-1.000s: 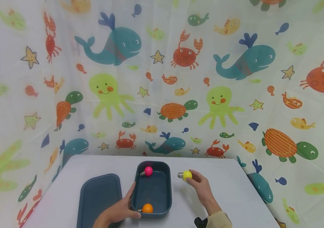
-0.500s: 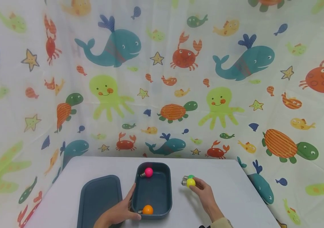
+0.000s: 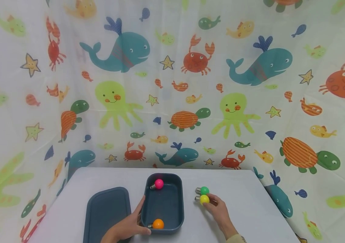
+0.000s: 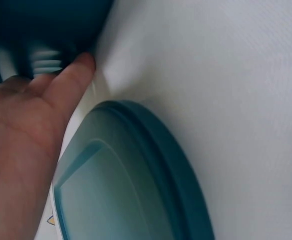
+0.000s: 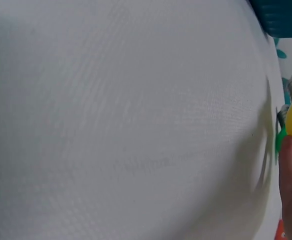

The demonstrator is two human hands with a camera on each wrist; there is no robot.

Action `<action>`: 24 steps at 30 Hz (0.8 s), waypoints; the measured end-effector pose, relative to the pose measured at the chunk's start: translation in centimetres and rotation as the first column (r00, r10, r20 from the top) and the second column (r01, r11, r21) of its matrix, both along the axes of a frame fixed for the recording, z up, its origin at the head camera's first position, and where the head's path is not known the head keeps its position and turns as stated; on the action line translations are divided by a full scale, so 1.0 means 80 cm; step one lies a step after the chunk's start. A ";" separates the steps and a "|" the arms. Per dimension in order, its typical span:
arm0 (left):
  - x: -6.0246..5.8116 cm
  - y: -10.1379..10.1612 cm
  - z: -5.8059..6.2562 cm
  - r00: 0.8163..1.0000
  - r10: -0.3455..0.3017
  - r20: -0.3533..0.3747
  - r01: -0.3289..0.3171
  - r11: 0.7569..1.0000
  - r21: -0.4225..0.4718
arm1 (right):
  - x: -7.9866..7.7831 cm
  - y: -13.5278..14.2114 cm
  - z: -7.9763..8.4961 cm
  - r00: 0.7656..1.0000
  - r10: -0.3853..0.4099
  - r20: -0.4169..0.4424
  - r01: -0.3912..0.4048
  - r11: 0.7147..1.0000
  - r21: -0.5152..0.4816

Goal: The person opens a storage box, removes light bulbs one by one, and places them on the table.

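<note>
A dark blue box point(image 3: 162, 209) stands on the white table, with a pink bulb point(image 3: 159, 184) at its far left corner and an orange bulb point(image 3: 158, 223) at its near left corner. My left hand point(image 3: 127, 226) rests at the box's near left corner, thumb at the near wall and fairly straight fingers along the left wall. To the right of the box, my right hand point(image 3: 218, 210) pinches a yellow light bulb point(image 3: 204, 199), its metal base facing left. Just beyond it is a green bulb point(image 3: 204, 191), close to my fingertips, partly hidden behind the yellow one in the right wrist view.
Left of the box lies a matching dark blue lid point(image 3: 107, 212), partly under my left forearm in the head view. Behind the table point(image 3: 251, 202) hangs a white curtain point(image 3: 166, 30) printed with sea animals.
My right hand has drawn the yellow bulb nearer and slightly right. The green bulb, out of sight at first, has come into view beyond it. My left hand stays at the box.
</note>
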State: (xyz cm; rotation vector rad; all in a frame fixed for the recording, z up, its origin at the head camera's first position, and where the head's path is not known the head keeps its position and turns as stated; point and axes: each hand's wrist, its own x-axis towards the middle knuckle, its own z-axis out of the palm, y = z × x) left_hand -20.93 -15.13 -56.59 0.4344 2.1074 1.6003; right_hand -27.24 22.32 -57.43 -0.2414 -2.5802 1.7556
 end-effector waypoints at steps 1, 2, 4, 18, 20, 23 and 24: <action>0.000 0.000 0.000 1.000 0.001 0.001 -0.001 1.000 0.002 | 0.000 0.000 0.000 1.000 -0.003 0.004 0.003 1.000 0.002; 0.001 0.000 0.001 1.000 0.002 0.001 -0.002 1.000 0.000 | -0.001 0.000 -0.001 1.000 -0.005 0.006 0.004 1.000 0.010; 0.002 0.000 0.003 1.000 0.004 0.002 -0.004 1.000 0.001 | -0.003 0.000 -0.002 1.000 -0.015 0.015 0.014 1.000 0.026; 0.001 0.000 0.002 1.000 0.005 -0.009 -0.005 1.000 -0.007 | -0.006 -0.005 -0.012 1.000 -0.028 -0.004 0.028 0.986 0.165; 0.001 0.000 0.003 1.000 0.004 -0.012 -0.004 1.000 -0.008 | -0.006 -0.006 -0.013 1.000 -0.031 -0.001 0.030 0.986 0.163; 0.002 0.000 0.004 1.000 0.001 -0.014 -0.001 1.000 -0.006 | -0.007 -0.007 -0.013 0.999 -0.032 0.000 0.032 0.986 0.163; 0.002 -0.001 0.004 1.000 0.000 -0.015 0.000 1.000 -0.005 | -0.007 -0.007 -0.013 1.000 -0.031 -0.002 0.031 0.986 0.164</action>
